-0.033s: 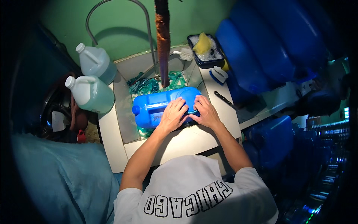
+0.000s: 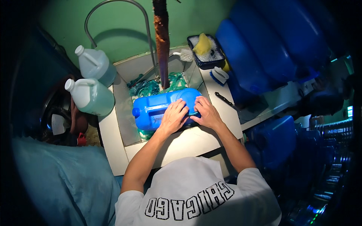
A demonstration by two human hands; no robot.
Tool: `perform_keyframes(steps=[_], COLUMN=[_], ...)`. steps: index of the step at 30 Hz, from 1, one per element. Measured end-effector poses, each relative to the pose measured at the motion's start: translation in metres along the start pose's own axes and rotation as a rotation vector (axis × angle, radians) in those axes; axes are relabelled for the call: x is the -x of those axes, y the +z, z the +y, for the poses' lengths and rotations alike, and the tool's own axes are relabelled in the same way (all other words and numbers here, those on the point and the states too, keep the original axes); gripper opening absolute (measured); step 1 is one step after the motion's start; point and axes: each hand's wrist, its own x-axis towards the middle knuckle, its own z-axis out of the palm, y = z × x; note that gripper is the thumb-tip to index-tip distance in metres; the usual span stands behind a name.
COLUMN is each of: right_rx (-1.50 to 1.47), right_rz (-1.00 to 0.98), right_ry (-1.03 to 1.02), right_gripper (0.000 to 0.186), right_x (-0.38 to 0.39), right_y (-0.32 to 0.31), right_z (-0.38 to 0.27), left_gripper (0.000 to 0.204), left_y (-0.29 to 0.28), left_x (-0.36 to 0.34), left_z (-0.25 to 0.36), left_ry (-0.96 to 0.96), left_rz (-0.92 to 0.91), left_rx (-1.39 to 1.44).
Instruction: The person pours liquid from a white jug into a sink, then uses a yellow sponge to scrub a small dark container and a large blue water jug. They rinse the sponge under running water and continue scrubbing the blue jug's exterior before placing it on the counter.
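A blue plastic water container lies on its side across the tiled sink, its small cap toward the left. My left hand rests on its upper face with bent fingers pressed to the plastic. Close beside it, my right hand curls its fingers and thumb at the round right end, where a dark rim shows between the hands. Both hands are closed against the container. My fingertips partly hide that rim. Teal netting lies under and behind the container.
Two translucent jugs stand left of the sink. On the right ledge are a scrub brush, a black-handled knife and a dark tub of suds with a yellow sponge. A rusty post rises behind the sink; large blue containers stand right.
The whole view has shifted very slightly. My hands stay in the same place on the blue container.
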Motion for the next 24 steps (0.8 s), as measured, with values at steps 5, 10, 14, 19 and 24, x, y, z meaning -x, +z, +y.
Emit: perform_keyframes(steps=[5,10,14,19,24], right_rx=[0.019,0.077,0.124,0.188,0.211], right_rz=[-0.082,-0.164,-0.14,-0.143,-0.151], right_ry=[-0.082,-0.12,-0.176,-0.213,-0.217], right_gripper=[0.042,0.043,0.05,0.048,0.047], right_x=[-0.009,-0.007,-0.004,0.002,0.004], right_y=[-0.01,-0.002,0.003,0.007,0.01], right_z=[-0.004,0.001,0.007,0.007,0.012], left_gripper=[0.036,0.036,0.034,0.029,0.027], left_y=[-0.001,-0.009,-0.017,-0.016,-0.014], left_x=[0.001,-0.009,-0.017,-0.019,-0.015], left_z=[0.0,0.005,0.005,0.004,0.002], left_ry=[0.013,-0.03,-0.009,0.033,0.178], left_rz=[0.013,-0.095,-0.164,-0.244,-0.208], left_rx=[-0.025,0.02,-0.014,-0.029,-0.071])
